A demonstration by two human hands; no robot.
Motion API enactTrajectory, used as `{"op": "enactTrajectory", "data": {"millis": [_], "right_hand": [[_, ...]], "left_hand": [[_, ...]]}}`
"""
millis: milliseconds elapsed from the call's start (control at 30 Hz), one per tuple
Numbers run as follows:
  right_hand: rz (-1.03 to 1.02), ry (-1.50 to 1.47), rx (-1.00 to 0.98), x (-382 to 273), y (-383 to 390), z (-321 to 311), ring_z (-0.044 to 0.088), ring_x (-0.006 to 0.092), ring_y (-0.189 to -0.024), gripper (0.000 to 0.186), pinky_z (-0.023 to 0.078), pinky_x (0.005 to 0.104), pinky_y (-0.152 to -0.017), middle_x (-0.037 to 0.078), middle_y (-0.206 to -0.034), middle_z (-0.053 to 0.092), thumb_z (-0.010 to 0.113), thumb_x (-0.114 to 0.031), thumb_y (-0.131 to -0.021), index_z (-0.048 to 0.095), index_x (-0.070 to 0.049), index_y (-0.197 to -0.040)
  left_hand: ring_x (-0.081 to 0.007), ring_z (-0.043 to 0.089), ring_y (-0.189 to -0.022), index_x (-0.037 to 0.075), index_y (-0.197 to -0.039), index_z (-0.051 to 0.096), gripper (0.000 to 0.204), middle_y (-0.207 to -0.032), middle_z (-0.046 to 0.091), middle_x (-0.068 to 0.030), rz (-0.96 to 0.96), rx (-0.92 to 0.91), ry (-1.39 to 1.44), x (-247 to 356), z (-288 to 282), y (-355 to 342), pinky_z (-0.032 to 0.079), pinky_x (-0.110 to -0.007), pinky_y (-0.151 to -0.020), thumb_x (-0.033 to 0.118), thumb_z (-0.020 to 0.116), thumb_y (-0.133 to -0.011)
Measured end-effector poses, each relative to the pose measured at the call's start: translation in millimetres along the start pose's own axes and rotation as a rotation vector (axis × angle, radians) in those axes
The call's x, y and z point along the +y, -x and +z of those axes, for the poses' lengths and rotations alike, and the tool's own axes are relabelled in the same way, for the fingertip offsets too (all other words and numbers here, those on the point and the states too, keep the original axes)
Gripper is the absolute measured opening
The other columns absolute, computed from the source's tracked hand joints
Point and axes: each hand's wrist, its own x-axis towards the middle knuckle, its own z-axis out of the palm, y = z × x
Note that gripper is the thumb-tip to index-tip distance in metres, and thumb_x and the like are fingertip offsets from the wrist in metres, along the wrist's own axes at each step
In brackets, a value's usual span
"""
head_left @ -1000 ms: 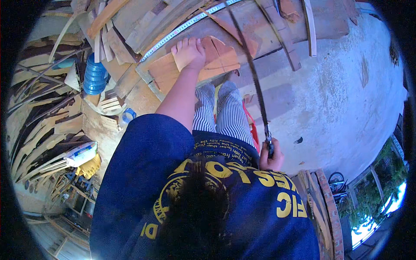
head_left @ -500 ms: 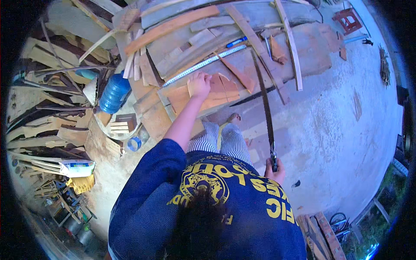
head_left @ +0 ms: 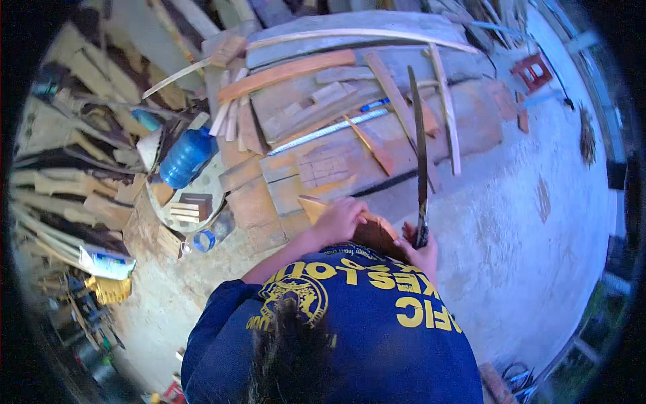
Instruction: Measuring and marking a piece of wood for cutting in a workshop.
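Observation:
My left hand is closed on a reddish-brown wooden board, which is tilted up close against my body. The board's edge with a curved outline faces upward. My right hand grips the dark handle of a handsaw, its long blade pointing away from me and upward. Fingers of the same right hand are at the board's right end; whether they press on it I cannot make out. Ahead of my hands, a white measuring tape and a blue marker lie on the wooden planks.
A narrow triangular offcut and several wood strips lie on the planks ahead. To the left are a large blue water bottle, a roll of blue tape and stacked scrap wood. A red plastic stool stands far right.
My left hand has lifted the board off the planks and drawn it toward my body. The saw in my right hand has swung more upright, and that hand has come up beside the board.

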Motion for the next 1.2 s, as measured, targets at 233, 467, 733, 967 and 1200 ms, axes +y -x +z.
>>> {"op": "enactTrajectory", "data": {"millis": [233,467,733,967,1200], "right_hand": [[-0.023,0.312,-0.262,-19.9,-1.8,-0.7,0.056,0.0138,-0.067,0.041,0.047,0.0285,-0.062,0.007,-0.075,0.061,0.082,-0.011,-0.062,0.053,0.000,-0.090],[-0.008,0.214,-0.057,-48.8,-7.5,30.3,0.048,0.0098,-0.063,0.034,0.042,0.0260,-0.057,0.002,-0.069,0.054,0.079,-0.012,-0.066,0.053,-0.003,-0.086],[-0.160,0.236,0.085,-129.4,-22.0,82.5,0.042,0.0089,-0.065,0.028,0.037,0.0241,-0.058,-0.001,-0.072,0.045,0.072,-0.004,-0.070,0.049,-0.004,-0.085],[-0.091,0.593,0.127,-124.4,-33.3,127.5,0.044,0.0124,-0.073,0.033,0.040,0.0260,-0.066,0.001,-0.080,0.046,0.072,-0.005,-0.071,0.049,0.000,-0.094],[0.030,0.284,0.517,-102.4,-5.3,142.4,0.046,0.0136,-0.083,0.044,0.040,0.0269,-0.077,0.003,-0.091,0.047,0.072,-0.009,-0.075,0.045,0.000,-0.108]], "left_hand": [[-0.0334,0.056,-0.088,0.005,-0.094,0.055,0.020,-0.088,0.059,-0.0136,0.051,0.087,0.141,-1.2,-7.8,8.1,0.043,-0.041,-0.079,0.012,0.062,-0.076],[-0.0319,0.057,-0.096,0.007,-0.102,0.055,0.024,-0.100,0.060,-0.0138,-0.040,0.168,0.088,-34.8,-32.6,2.5,0.043,-0.042,-0.083,0.018,0.061,-0.081],[-0.0243,0.060,-0.088,0.005,-0.102,0.053,0.025,-0.096,0.061,-0.0111,-0.478,0.787,0.185,-203.4,-161.9,-20.2,0.047,-0.035,-0.078,0.023,0.059,-0.086],[-0.0272,0.063,-0.083,-0.002,-0.093,0.061,0.032,-0.086,0.065,-0.0158,-0.648,1.080,0.285,-387.6,-292.4,-103.6,0.048,-0.037,-0.075,0.028,0.061,-0.081],[-0.0286,0.063,-0.086,-0.004,-0.098,0.063,0.045,-0.088,0.066,-0.0196,-0.857,0.959,0.338,-504.7,-376.8,-206.0,0.048,-0.039,-0.074,0.037,0.064,-0.079]]}}
